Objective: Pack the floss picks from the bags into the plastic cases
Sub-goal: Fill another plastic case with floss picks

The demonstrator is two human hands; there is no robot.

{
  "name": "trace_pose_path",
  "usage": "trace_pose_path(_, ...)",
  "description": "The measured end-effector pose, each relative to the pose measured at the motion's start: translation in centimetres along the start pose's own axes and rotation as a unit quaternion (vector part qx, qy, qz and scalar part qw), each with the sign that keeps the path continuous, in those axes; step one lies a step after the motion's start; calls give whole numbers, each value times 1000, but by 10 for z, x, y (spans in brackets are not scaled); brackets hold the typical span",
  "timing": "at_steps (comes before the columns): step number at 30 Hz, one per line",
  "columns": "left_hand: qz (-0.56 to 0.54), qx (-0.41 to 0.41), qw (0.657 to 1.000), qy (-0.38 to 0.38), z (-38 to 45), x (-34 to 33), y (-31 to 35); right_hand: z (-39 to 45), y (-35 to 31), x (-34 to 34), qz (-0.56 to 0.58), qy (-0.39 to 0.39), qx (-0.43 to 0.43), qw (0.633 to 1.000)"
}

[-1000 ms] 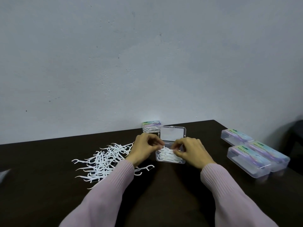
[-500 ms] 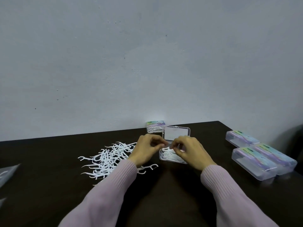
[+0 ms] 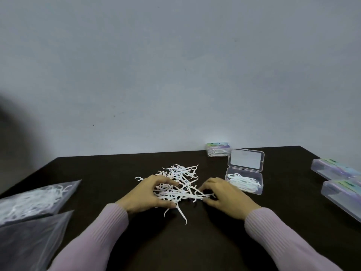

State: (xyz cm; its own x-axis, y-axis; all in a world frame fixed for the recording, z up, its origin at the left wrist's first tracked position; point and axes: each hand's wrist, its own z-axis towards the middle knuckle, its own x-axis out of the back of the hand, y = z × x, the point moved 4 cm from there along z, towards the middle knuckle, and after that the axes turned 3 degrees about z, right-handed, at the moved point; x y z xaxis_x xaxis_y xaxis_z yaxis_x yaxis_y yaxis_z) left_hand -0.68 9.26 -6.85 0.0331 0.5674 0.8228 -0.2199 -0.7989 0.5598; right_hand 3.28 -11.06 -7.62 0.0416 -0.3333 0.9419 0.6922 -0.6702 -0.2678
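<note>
left hand (image 3: pixel 150 192) and right hand (image 3: pixel 224 194) gathering floss picks (image 3: pixel 179 178), open case (image 3: pixel 244 182) beside

Left arm: I am reaching forward from the lower left, pink ribbed sleeve down to my wrist.
Left hand (image 3: pixel 148 192): I am curling my fingers and thumb around a clump of floss picks (image 3: pixel 179 184), palm turned inward.
Right arm: I am angling in from the lower right, sleeve to the wrist.
Right hand (image 3: pixel 226 196): I am pinching the clump's right end with bent fingertips, knuckles up.
</note>
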Motion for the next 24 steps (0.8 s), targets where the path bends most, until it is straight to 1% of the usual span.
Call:
trace_pose_path(2,-4,11,1000,-17,-4,1,-11,3,-2,0,1,9,6,1000)
trace_pose_path(4,-9,9,1000,-11,-4,-1,-15,4,-3,0,-19,20,16,999)
trace_pose_path(6,-7,-1,1000,16,-3,-1,-17,10,-6,-4,-23,31,21,999)
trace_pose_path(9,-10,-8,998,65,1,-2,-18,15,-10,-8,29,22,17,999)
trace_pose_path(13,-2,-20,994,105,1,1,-18,19,-10,-8,14,20,14,1000)
trace_pose_path(16,35,6,996,84,0,5,-25,20,-9,-7,16,34,16,999)
trace_pose_path(19,39,15,997,68,-1,6,-28,19,-12,-6,0,30,9,999)
trace_pose_path(22,7,7,997,73,-1,5,-23,19,-16,-8,-45,26,6,999)
trace_pose_path(24,14,-5,996,86,-2,5,-18,20,-19,-8,-43,43,13,998)
